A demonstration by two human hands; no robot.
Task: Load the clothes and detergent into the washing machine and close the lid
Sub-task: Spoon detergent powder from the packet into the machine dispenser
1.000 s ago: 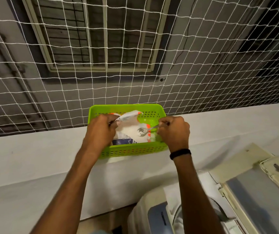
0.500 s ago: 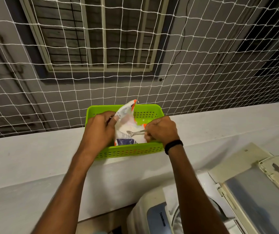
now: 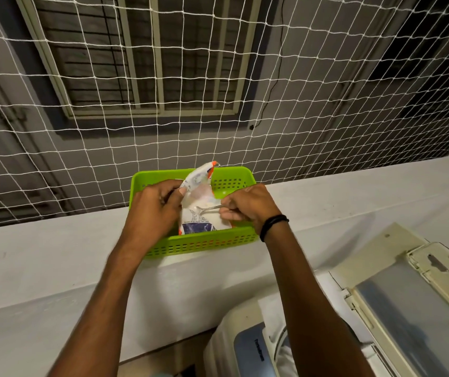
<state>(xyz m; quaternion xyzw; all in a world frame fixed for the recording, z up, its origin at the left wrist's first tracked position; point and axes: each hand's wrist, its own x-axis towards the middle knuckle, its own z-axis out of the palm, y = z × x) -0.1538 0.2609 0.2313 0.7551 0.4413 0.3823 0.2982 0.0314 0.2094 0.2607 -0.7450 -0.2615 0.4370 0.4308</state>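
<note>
Resting on a white ledge (image 3: 54, 254), green basket (image 3: 204, 242) fronts netting (image 3: 326, 104).

Detergent packet (image 3: 204, 227): white, orange-edged, blue panel low down; upright, mouth open, left edge pinched by fingers (image 3: 181, 191) of the left hand (image 3: 151, 213). Metal spoon (image 3: 209, 208): pinched by right hand (image 3: 247, 206) fingers (image 3: 227, 213), bowl inside the mouth. Washing machine lid (image 3: 408, 308): raised, below and right of them.

A lime-green perforated basket (image 3: 204, 244) holds a white, orange and blue packet (image 3: 204, 202); white netting (image 3: 81, 159) behind.
</note>
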